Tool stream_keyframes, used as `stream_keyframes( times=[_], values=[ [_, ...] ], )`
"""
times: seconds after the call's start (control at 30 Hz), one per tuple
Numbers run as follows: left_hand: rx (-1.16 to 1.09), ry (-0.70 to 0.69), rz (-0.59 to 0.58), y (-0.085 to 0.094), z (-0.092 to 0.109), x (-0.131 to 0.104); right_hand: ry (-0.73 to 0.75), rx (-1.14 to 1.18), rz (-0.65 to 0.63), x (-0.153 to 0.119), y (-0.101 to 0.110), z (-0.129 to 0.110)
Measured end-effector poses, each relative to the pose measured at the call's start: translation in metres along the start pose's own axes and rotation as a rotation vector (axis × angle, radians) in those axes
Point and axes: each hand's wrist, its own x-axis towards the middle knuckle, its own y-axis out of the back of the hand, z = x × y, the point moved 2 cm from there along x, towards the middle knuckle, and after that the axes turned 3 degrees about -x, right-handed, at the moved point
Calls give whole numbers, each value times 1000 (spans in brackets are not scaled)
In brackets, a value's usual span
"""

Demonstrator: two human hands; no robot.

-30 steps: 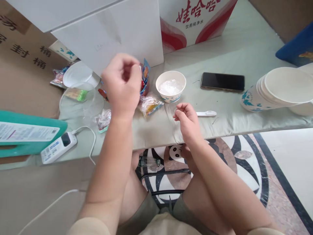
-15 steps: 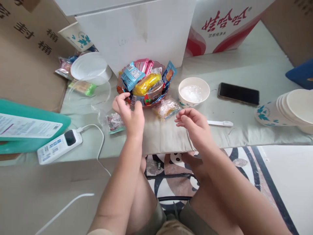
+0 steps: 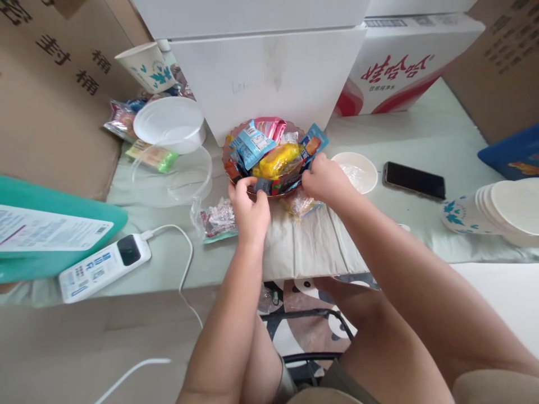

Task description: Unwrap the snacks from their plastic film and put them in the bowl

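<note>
A reddish clear bowl [image 3: 226,154] with a ruffled rim stands in front of a white box, heaped with wrapped snacks. On top show a blue packet [image 3: 252,145], a yellow wrapped snack [image 3: 281,161] and pink packets [image 3: 272,128]. My left hand [image 3: 251,213] has thumb and fingers curled at the bowl's front left rim. At its right side, my right hand [image 3: 328,179] is closed against the rim, beside an upright dark blue packet [image 3: 312,146]; its fingertips are partly hidden. A clear-wrapped snack [image 3: 300,205] lies under the front right of the bowl, partly covered.
Right of the bowl are a paper bowl [image 3: 364,171], a phone [image 3: 415,180] and stacked paper cups [image 3: 467,209]. On the left lie a clear lid [image 3: 187,182], a plastic tub [image 3: 168,120], another snack bag [image 3: 219,219] and a power strip [image 3: 105,266] with its cable.
Both hands have come to the bowl: my left to the front left rim, my right forward to the right side. The view has shifted; the right arm now covers most of the white spoon.
</note>
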Motion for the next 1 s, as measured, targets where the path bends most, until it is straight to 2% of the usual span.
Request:
stream_keyframes(
  times=[0.07, 0.2, 0.3, 0.47, 0.63, 0.8, 1.0],
  values=[
    [-60, 102, -1, -2, -1, 1, -53, 49, -17, 1, -4, 3],
    [-208, 345, 56, -6, 10, -1, -178, 198, -241, 3, -14, 4],
    [-245, 392, 80, -7, 22, -4, -243, 294, -315, 0, -14, 0],
    [-268, 392, 107, -3, 29, -3, -253, 422, -305, -13, -5, -10],
    [-282, 293, 130, 3, 43, 3, -269, 523, -216, -25, 7, -20],
    [-312, 229, 85, 6, 68, 3, -253, 655, -315, -32, 15, -21],
    [-276, 151, -11, 6, 90, -6, -205, 749, -157, -49, 42, -19]
  ],
)
